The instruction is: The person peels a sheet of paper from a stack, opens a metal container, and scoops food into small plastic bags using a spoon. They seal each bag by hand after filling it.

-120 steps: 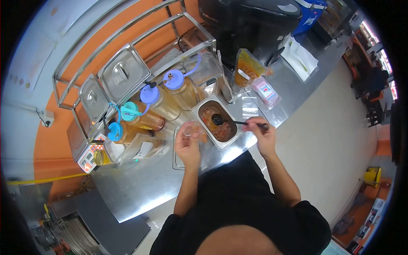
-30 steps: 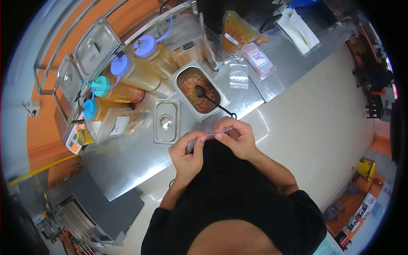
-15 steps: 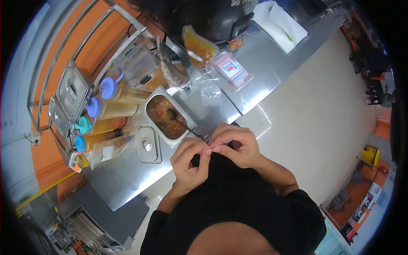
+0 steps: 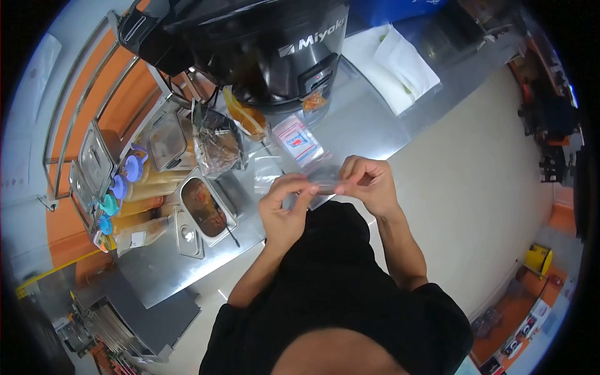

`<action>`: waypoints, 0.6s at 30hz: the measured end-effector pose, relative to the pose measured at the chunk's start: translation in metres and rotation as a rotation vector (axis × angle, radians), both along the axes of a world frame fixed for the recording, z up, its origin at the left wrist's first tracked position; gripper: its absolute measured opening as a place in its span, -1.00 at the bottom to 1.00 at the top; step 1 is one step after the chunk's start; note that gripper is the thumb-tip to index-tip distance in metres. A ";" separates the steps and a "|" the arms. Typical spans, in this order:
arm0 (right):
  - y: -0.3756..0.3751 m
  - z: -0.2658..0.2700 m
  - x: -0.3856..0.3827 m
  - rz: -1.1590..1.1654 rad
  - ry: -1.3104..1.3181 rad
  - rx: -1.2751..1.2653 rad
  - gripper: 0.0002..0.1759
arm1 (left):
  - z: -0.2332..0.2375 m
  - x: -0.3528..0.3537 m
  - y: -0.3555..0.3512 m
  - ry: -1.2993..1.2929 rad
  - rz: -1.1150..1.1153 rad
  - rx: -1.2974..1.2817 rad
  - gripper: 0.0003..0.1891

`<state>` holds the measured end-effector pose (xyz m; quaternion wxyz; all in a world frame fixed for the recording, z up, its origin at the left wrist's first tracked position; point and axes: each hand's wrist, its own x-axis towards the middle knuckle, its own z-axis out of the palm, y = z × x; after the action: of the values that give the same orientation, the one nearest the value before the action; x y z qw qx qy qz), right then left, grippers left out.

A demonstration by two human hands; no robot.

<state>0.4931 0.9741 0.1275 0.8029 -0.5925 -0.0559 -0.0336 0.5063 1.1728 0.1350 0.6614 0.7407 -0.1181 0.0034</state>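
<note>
Head view: pinching clear plastic bag (image 4: 326, 183) with left hand (image 4: 284, 211) and right hand (image 4: 373, 190).
Facing steel counter (image 4: 370, 132) bearing black Miyako cooker (image 4: 253, 59), between orange wall (image 4: 69, 222) and pale floor (image 4: 465, 181).

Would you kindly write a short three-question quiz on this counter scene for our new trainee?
1. True or false: the knobbed steel lid lies beside the open food container.
2. What do the left hand and right hand hold between them? A) a squeeze bottle; B) clear plastic; C) a paper towel.
3. Fill in: the white lettering on the black appliance begins "____".

Key: 1. True. 2. B. 3. Miyak.
</note>
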 end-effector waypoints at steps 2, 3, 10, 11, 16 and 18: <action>-0.011 0.002 0.014 -0.023 0.083 0.021 -0.80 | -0.016 0.014 -0.018 0.089 0.045 -0.035 -0.89; -0.016 0.003 0.023 -0.057 0.167 0.042 -0.83 | -0.027 0.023 -0.029 0.050 0.063 -0.032 -0.89; -0.042 -0.070 0.098 -0.187 0.255 -0.160 -0.85 | -0.079 0.080 -0.069 0.083 0.199 0.054 -0.88; -0.043 -0.082 0.109 -0.175 0.247 -0.160 -0.85 | -0.084 0.088 -0.069 0.095 0.220 0.127 -0.87; -0.027 -0.114 0.146 -0.256 0.288 -0.145 -0.79 | -0.098 0.119 -0.063 0.155 0.352 0.336 -0.83; -0.021 -0.119 0.154 -0.289 0.285 -0.095 -0.79 | -0.105 0.119 -0.053 -0.066 0.434 0.328 -0.81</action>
<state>0.6469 0.9536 0.0082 0.7606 -0.6304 0.1425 -0.0615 0.6250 1.1198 0.0303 0.5122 0.8453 0.0230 0.1502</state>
